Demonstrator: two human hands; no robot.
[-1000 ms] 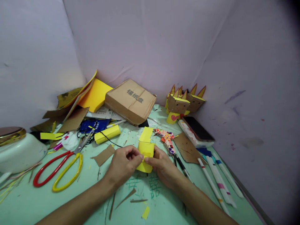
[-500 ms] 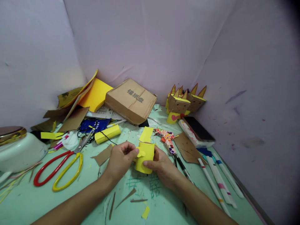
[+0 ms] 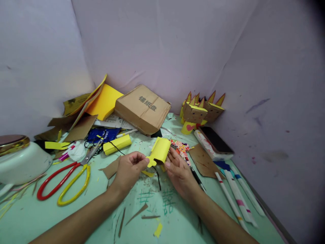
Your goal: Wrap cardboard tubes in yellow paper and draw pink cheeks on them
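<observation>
Fingers of the left hand (image 3: 129,170) pinch a small paper tab (image 3: 151,161); those of the right hand (image 3: 179,170) grasp the yellow paper tube (image 3: 161,148) beside it, between both hands over the tabletop (image 3: 138,234). Scissors (image 3: 83,164) lie left of the left fingers.

Right hand (image 3: 180,171) and yellow paper tube (image 3: 161,148) mask part of the flower-patterned tool (image 3: 181,146) behind; how far the hand reaches behind the tube, can't tell. White pot (image 3: 24,166) cut by left edge, both forearms (image 3: 76,218) by the bottom. Lettering on blue packet (image 3: 104,136) too small to read.
</observation>
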